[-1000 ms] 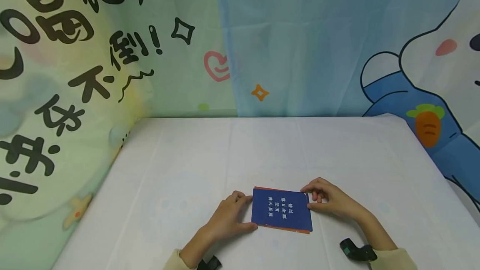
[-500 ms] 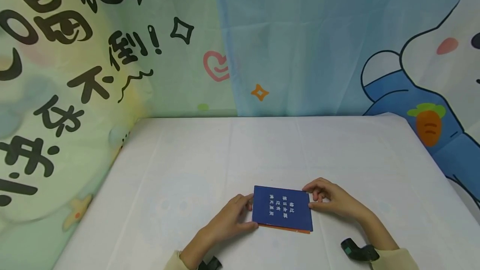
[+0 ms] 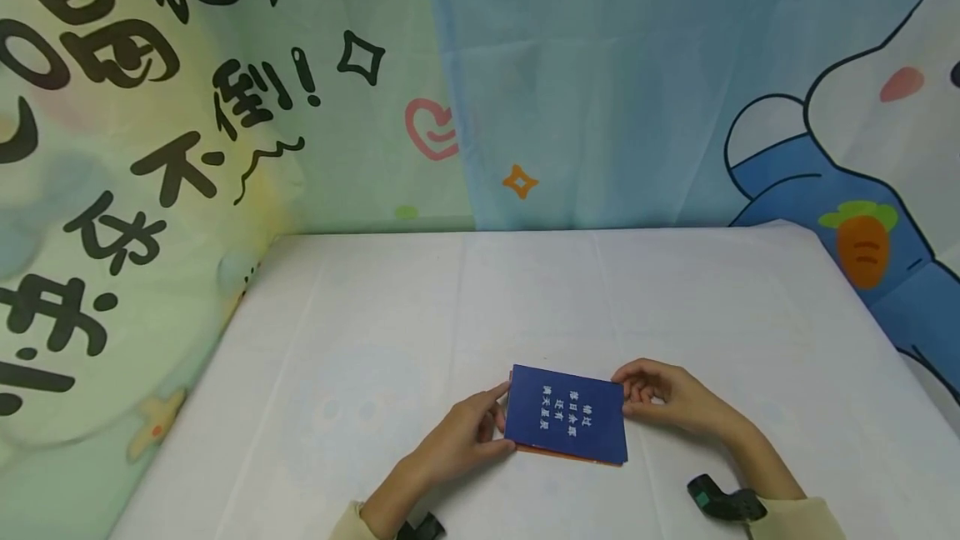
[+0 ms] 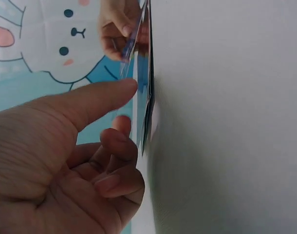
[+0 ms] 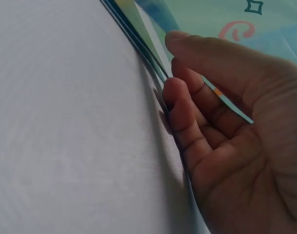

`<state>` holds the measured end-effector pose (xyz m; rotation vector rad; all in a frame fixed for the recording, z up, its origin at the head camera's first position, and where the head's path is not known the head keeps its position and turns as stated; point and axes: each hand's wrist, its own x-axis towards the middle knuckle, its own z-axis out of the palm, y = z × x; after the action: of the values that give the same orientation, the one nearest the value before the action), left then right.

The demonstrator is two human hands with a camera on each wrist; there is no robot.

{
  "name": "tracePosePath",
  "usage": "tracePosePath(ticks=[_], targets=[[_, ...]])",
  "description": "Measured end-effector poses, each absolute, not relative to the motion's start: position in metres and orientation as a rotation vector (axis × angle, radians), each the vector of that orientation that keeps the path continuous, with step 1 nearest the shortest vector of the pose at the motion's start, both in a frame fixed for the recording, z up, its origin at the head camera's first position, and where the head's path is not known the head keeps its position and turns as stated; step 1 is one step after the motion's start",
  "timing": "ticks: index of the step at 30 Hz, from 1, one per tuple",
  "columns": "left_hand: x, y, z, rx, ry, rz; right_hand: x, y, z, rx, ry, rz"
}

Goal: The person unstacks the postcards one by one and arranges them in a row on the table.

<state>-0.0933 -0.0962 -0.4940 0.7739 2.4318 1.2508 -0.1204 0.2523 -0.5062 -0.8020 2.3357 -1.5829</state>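
Observation:
A small stack of cards lies between the two hands, topped by a dark blue card (image 3: 566, 415) with white writing. An orange-edged card (image 3: 570, 457) shows along its near side. My left hand (image 3: 467, 432) holds the left end, index finger at the far corner and thumb at the near one. In the left wrist view, the card edges (image 4: 151, 87) stand slightly fanned beside the thumb. At the right end, my right hand (image 3: 675, 397) holds the stack's edge with thumb and index finger. Its other fingers (image 5: 180, 114) curl against the card edges in the right wrist view.
A white cloth covers the table (image 3: 375, 315). Behind it hangs a printed backdrop (image 3: 600, 90) with a rabbit and a carrot; more printed cloth (image 3: 225, 173) with large lettering hangs at the left. Dark wrist cameras (image 3: 723, 498) sit at both cuffs.
The blue top card has shifted slightly right, its left end turning away from me. Both hands have stayed at its ends, the right one shifting slightly right.

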Motion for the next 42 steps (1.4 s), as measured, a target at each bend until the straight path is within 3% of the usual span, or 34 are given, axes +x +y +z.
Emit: tracePosePath(ticks=[42], targets=[[-0.089,-0.072,-0.474,0.769,2.456,1.307,-0.112,0.276,-0.494,-0.812,2.191,-1.870]])
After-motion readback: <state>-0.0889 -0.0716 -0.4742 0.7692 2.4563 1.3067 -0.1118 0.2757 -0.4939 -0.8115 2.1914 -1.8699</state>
